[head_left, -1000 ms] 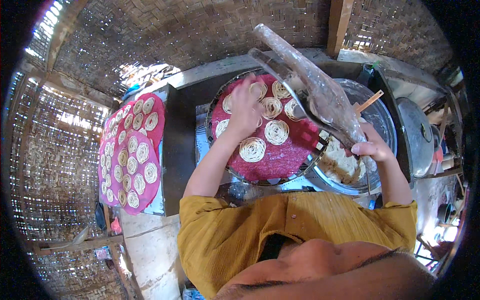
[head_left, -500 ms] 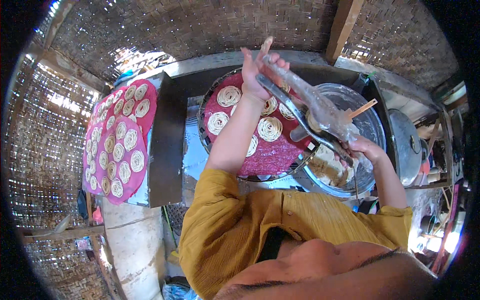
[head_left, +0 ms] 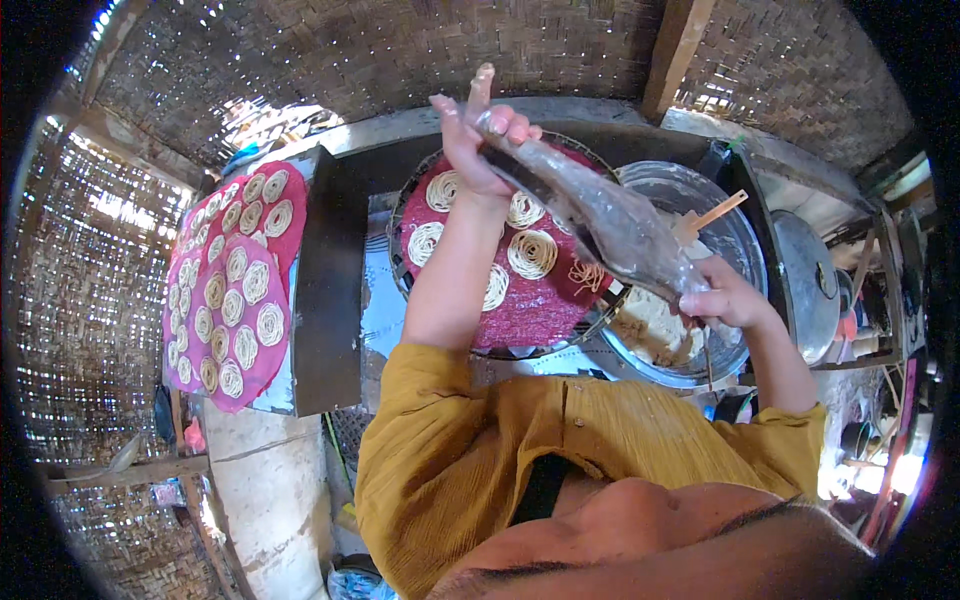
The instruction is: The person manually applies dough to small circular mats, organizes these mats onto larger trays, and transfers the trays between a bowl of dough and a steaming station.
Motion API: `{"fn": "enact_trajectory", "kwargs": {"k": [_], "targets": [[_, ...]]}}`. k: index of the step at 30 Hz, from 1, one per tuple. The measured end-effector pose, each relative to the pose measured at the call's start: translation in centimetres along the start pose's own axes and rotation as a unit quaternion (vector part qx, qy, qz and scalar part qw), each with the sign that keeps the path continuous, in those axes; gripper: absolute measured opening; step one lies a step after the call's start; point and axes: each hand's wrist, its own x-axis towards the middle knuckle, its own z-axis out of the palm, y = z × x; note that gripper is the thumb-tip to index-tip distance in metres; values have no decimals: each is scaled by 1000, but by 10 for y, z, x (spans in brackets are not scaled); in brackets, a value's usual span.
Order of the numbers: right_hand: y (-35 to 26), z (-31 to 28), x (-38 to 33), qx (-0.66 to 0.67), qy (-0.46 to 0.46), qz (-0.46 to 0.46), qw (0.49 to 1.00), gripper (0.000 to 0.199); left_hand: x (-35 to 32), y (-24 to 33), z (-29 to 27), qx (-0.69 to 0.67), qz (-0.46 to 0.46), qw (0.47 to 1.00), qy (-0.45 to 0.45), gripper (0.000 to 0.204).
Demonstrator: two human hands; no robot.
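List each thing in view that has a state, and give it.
Two-handled press, tilted
Left hand, gripping the press's upper end
Right hand, gripping its lower end
Noodle coils, round, lying flat
Noodle strands, loose, not neatly coiled
Round tray, partly covered
Basin, uncovered
Dough, heaped
Orange-handled utensil, tilted

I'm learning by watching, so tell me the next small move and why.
Probably squeeze the two-handled press while guiding it in a small circle over the red cloth. The loose strands beneath it lie in an uneven tangle, unlike the round coil nearby, and the left hand and right hand grip the press at opposite ends.
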Motion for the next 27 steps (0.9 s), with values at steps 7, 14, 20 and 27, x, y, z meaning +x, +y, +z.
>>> {"fn": "enact_trajectory", "kwargs": {"k": [7, 14, 20, 27], "targets": [[4, -10, -22, -43, 32, -21, 998, 48, -13, -15, 11, -5, -2, 1000, 20, 57], [-3, 2, -7, -93, 44, -71, 992, 55, -8, 12, 26, -9, 10, 1000, -20, 61], [17, 0, -21, -30, 16, -37, 999, 43, -27, -11, 18, -7, -21, 999, 26, 61], [25, -2, -32, 1, 35, -43, 998, 48, -23, -40, 3, -40, -285, 958, 4, 51]]}}
